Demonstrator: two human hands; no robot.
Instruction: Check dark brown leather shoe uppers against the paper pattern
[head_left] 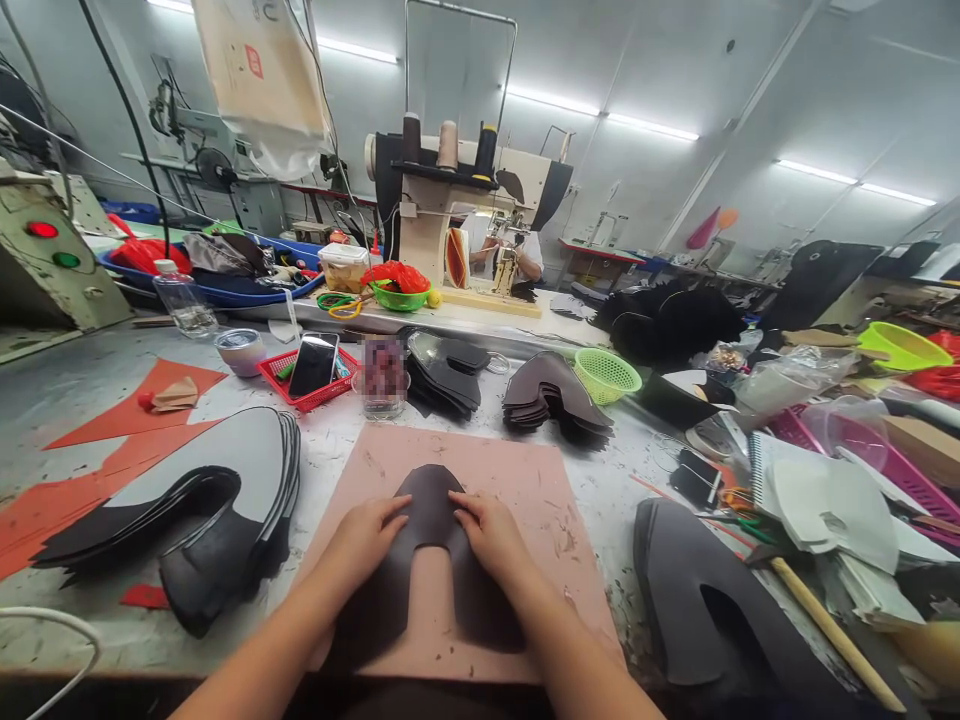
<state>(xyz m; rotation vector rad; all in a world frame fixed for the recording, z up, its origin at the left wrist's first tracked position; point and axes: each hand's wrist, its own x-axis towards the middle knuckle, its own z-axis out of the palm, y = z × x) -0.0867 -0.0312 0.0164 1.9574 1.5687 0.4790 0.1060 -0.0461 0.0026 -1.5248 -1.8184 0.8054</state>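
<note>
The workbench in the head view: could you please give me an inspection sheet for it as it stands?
Surface: grey bench, scuffed and paint-flecked, with a pink mat in front.
Job's things: dark U-shaped leather piece flat on the mat.
Clutter: stack of cut pieces left, dark stacks behind, red tray with phone, green basket, hammer right.
Grippers: left hand and right hand press flat on the piece, holding nothing.
Cables: white cord at the bench's near left edge.
Surroundings: sewing machine with thread spools; a person partly seen behind it.
</note>
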